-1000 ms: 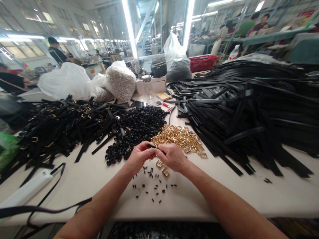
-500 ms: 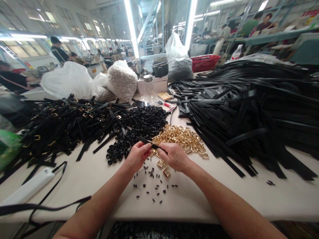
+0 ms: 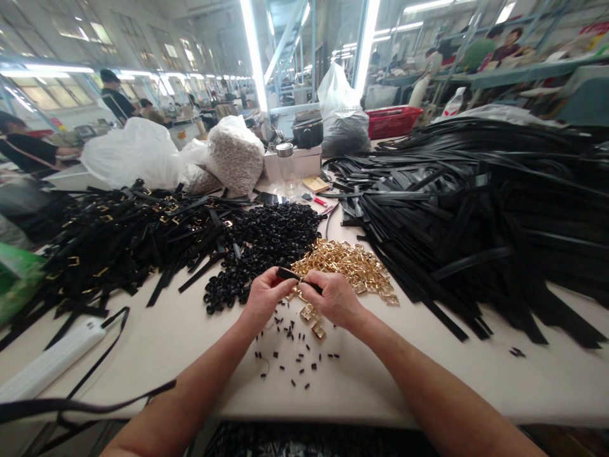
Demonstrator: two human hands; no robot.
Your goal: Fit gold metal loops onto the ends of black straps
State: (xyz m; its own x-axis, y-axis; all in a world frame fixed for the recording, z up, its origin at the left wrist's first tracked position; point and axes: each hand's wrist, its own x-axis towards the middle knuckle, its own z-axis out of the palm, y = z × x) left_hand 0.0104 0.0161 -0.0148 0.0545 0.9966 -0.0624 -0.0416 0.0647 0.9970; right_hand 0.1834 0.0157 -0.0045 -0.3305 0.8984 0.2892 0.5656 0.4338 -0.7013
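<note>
Between my two hands is a short black strap (image 3: pixel 287 273), held just above the front of the gold buckle pile (image 3: pixel 345 260). My left hand (image 3: pixel 267 293) pinches the strap's left part with thumb and fingers. My right hand (image 3: pixel 334 297) is closed round its right part, with the thumb laid along it. A small gold glint shows on the strap between the hands; whether it is a buckle I cannot tell. Black loops (image 3: pixel 271 235) lie heaped behind my left hand. Small black bits (image 3: pixel 301 362) and a few loose gold buckles (image 3: pixel 318 331) lie below the hands.
Long black straps (image 3: pixel 457 209) cover the table's right side. Straps with gold buckles (image 3: pixel 128 235) are piled at left, beside a white power strip (image 3: pixel 57 358). Behind stand filled plastic bags (image 3: pixel 236 155), a glass jar (image 3: pixel 286 166) and a red basket (image 3: pixel 392 122). People sit farther back.
My left hand has shifted slightly along the strap toward its left end, so less of that end sticks out. My right hand stays nearly in place. The table piles look unchanged.
</note>
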